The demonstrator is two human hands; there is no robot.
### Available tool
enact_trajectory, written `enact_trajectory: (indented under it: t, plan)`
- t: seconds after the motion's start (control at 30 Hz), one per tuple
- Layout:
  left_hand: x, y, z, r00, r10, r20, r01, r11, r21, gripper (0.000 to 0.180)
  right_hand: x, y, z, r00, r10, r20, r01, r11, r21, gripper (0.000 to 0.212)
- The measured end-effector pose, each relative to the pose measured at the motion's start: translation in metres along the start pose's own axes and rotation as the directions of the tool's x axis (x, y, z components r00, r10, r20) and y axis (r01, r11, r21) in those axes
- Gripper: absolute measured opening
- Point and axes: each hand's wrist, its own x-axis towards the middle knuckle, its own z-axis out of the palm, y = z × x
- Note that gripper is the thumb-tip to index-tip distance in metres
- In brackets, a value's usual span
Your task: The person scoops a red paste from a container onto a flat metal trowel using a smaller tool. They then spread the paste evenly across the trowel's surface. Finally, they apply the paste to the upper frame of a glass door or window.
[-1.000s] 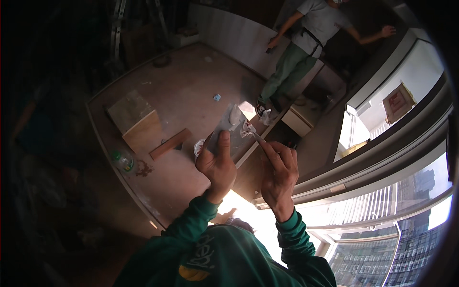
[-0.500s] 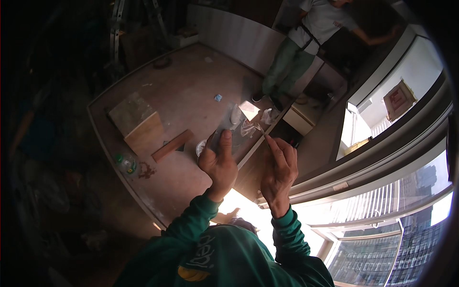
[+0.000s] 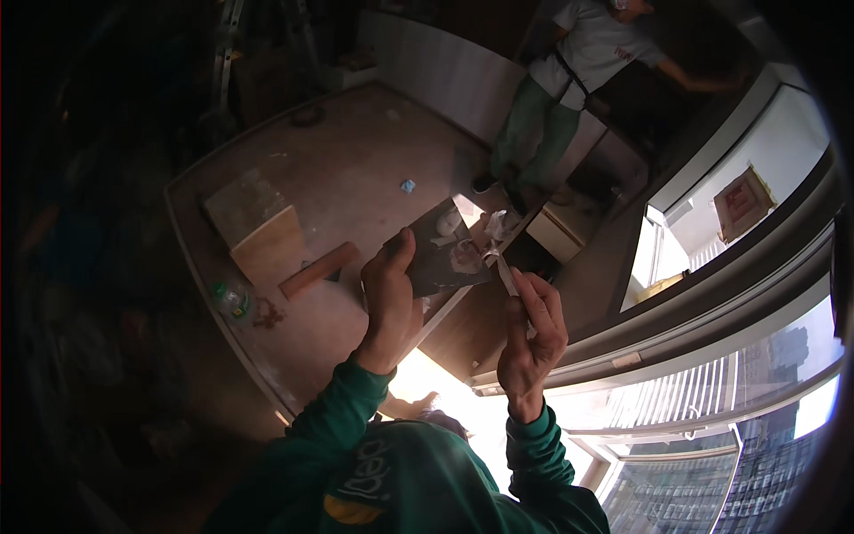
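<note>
The right hand (image 3: 534,334) pinches a narrow tool (image 3: 508,278) between thumb and fingers, its tip carrying a dab of pale paste just at the right side of a dark flat plate (image 3: 431,274). The left hand (image 3: 389,303) holds that plate by its left side, thumb along the top face and the other fingers out of sight beneath. Both are in the air above the right edge of a broad brown platform (image 3: 356,142). A smear of paste (image 3: 464,257) lies toward the plate's right side, and a rounded pale lump (image 3: 447,221) sits near its far corner.

The likeliest mishap is paste dropping onto the platform's edge: the load sits away from the gripping thumb, so a small tip of the wrist could let it slide. The dab on the tool could also fall if the pinch rolls.

Farther off, a reddish-brown plank (image 3: 320,270) lies on the platform, left of the plate. Near the platform's left edge stands a clear bottle (image 3: 233,301) with a green cap on; in this dim light I cannot tell how full it is. Behind the plank, a wooden box (image 3: 267,242) shows only closed faces, its contents hidden. By the right edge, past the plate, lies a crumpled clear bag (image 3: 499,223), with a co-worker (image 3: 583,62) standing beyond it.
</note>
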Motion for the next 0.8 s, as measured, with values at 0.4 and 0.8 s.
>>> enact_trajectory:
  t: [0.4,0.8]
  plan:
    - [-0.005,0.005,0.016,0.998,-0.041,0.052,0.039,0.999,0.035,0.027,-0.004,0.042,-0.027,0.927,-0.318,0.197,0.362,0.896,-0.257,0.05]
    - [-0.009,0.011,0.027,0.948,0.226,0.225,-0.305,0.85,0.429,0.02,0.049,0.008,-0.068,0.792,-0.495,0.358,0.6,0.741,-0.302,0.044]
